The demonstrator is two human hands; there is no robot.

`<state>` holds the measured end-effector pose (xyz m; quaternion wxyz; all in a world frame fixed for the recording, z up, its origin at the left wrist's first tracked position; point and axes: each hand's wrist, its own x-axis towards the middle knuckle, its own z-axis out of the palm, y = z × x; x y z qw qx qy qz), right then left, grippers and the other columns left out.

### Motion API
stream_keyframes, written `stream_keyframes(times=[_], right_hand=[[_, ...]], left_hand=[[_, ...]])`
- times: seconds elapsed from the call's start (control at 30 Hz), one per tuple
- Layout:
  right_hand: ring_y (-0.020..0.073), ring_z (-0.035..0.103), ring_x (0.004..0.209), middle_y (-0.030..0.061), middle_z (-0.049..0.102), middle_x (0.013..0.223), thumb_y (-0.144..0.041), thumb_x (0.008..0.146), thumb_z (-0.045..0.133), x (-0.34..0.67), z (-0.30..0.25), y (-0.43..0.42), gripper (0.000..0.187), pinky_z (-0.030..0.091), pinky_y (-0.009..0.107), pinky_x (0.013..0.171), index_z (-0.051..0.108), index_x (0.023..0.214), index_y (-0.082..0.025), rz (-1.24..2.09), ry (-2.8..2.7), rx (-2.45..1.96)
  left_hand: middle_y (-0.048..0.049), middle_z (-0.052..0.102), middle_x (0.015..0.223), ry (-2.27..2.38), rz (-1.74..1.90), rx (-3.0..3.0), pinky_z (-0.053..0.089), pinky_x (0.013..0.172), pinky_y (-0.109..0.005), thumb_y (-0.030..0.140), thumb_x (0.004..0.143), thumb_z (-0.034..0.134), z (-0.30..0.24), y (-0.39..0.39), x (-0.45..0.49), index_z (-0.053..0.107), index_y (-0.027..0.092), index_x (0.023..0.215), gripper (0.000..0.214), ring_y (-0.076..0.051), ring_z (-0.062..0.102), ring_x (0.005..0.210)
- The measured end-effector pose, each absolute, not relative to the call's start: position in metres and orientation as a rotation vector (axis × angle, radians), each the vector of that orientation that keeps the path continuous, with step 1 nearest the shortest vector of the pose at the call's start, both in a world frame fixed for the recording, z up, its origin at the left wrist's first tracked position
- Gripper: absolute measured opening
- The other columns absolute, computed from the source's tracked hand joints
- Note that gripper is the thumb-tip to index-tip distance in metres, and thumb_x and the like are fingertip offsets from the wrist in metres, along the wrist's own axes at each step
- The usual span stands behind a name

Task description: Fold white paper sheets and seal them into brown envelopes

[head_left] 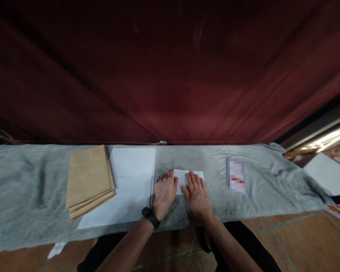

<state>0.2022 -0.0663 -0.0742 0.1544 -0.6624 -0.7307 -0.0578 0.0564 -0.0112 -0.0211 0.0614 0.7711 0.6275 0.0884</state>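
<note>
A small folded white paper [181,174] lies on the grey cloth in front of me. My right hand [197,192] rests flat on its right part, fingers stretched out and a little apart. At the paper's left edge is my left hand [164,188], its fingers extended and the thumb side next to the paper; whether it touches the sheet I cannot tell. A dark watch [150,217] is on the left wrist. Just left of that hand lie large white paper sheets [133,177], partly under a stack of brown envelopes [87,177].
The grey cloth [212,158] covers a long, narrow surface. On its right lies a blurred pinkish-white item [237,176] with red marks. A dark red curtain [170,94] hangs behind. Tiled floor [289,234] shows below, with a white scrap [56,249] at left.
</note>
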Motion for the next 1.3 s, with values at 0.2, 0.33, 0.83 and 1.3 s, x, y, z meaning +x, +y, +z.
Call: stream_keyframes(times=[0.2, 0.33, 0.83, 1.3], right_hand=[[0.0277, 0.029, 0.149, 0.0097, 0.031, 0.162, -0.022, 0.098, 0.038, 0.204, -0.082, -0.068, 0.06, 0.026, 0.048, 0.12, 0.027, 0.157, -0.016, -0.22, -2.144, -1.905], [0.0271, 0.027, 0.15, 0.0092, 0.03, 0.162, -0.021, 0.098, 0.038, 0.203, -0.081, -0.069, 0.061, 0.025, 0.047, 0.121, 0.028, 0.157, -0.017, -0.222, -2.172, -1.913], [0.0276, 0.038, 0.145, 0.0152, 0.039, 0.156, -0.041, 0.103, 0.037, 0.245, -0.075, -0.072, 0.059, 0.029, 0.045, 0.119, 0.036, 0.153, -0.009, -0.214, -1.899, -2.104], [0.0188, 0.036, 0.146, 0.0084, 0.04, 0.157, -0.044, 0.105, 0.034, 0.192, -0.053, -0.061, 0.059, 0.032, 0.039, 0.121, 0.028, 0.156, -0.015, 0.083, -2.079, -1.776]], left_hand=[[-0.0149, 0.054, 0.146, 1.396, 0.61, 2.682, 0.039, 0.113, -0.043, 0.039, 0.102, 0.038, -0.04, -0.031, 0.074, 0.048, 0.013, 0.141, 0.048, -0.027, 0.047, 0.138], [-0.0156, 0.042, 0.155, 1.356, 0.641, 2.703, 0.031, 0.119, -0.045, 0.048, 0.102, 0.034, -0.061, -0.034, 0.074, 0.035, 0.01, 0.151, 0.062, -0.025, 0.034, 0.147], [-0.0205, 0.037, 0.157, 1.602, 0.535, 2.713, 0.028, 0.119, -0.051, 0.047, 0.098, 0.039, -0.072, -0.021, 0.067, 0.044, 0.008, 0.148, 0.064, -0.033, 0.033, 0.147], [-0.0198, 0.032, 0.159, 1.602, 0.35, 2.75, 0.024, 0.121, -0.049, 0.019, 0.093, 0.029, -0.082, -0.017, 0.063, 0.044, 0.006, 0.147, 0.058, -0.031, 0.026, 0.15]])
